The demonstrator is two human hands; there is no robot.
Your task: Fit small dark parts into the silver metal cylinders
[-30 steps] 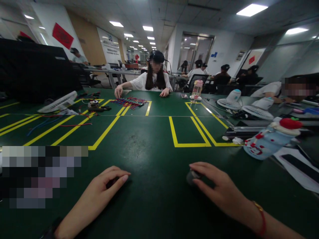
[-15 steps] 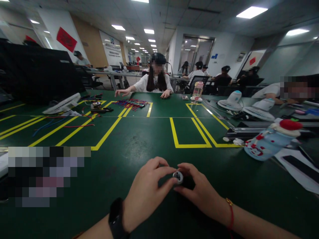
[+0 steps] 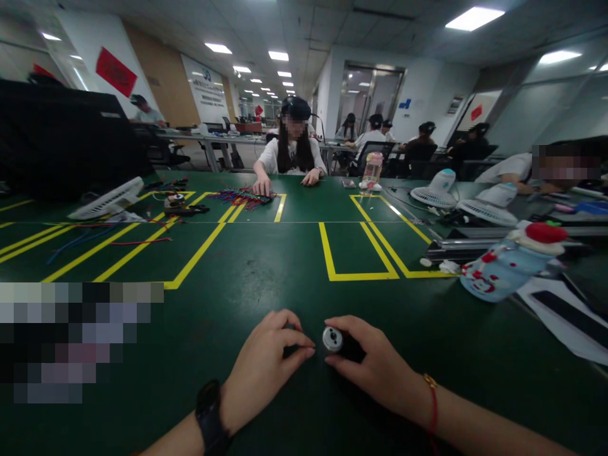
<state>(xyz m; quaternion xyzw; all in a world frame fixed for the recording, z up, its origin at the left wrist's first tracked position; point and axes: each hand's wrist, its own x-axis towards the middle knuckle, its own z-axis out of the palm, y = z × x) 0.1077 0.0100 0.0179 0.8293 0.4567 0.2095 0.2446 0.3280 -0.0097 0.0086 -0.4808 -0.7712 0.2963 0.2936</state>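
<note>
Silver metal shows between the fingertips of the right hand (image 3: 380, 358): a small motor-like cylinder (image 3: 332, 339), its round, dark-holed end face turned toward the camera. Thumb and forefinger clasp it from opposite sides; whether its far end rests on the table cannot be told. Just beside it, touching nothing of the cylinder, the left hand (image 3: 263, 354) has its thumb and forefinger tips drawn together; whether they pinch something tiny does not show.

By my reading, the grasp is complete, but the cylinder has not been released. Nothing is seen fitted to its exposed face, and whether the handling is finished cannot be judged.

A black wristwatch (image 3: 209, 405) circles the left wrist, a red cord bracelet (image 3: 433, 405) the right. Beyond the hands, the green tabletop (image 3: 266, 250) carries yellow tape (image 3: 364, 277) outlines; the cylinder is outside them. A blue snowman bottle (image 3: 494, 269) stands at the right. Farther off, a co-worker's hand (image 3: 262, 183) is at a heap of coloured wires (image 3: 237, 197).
</note>
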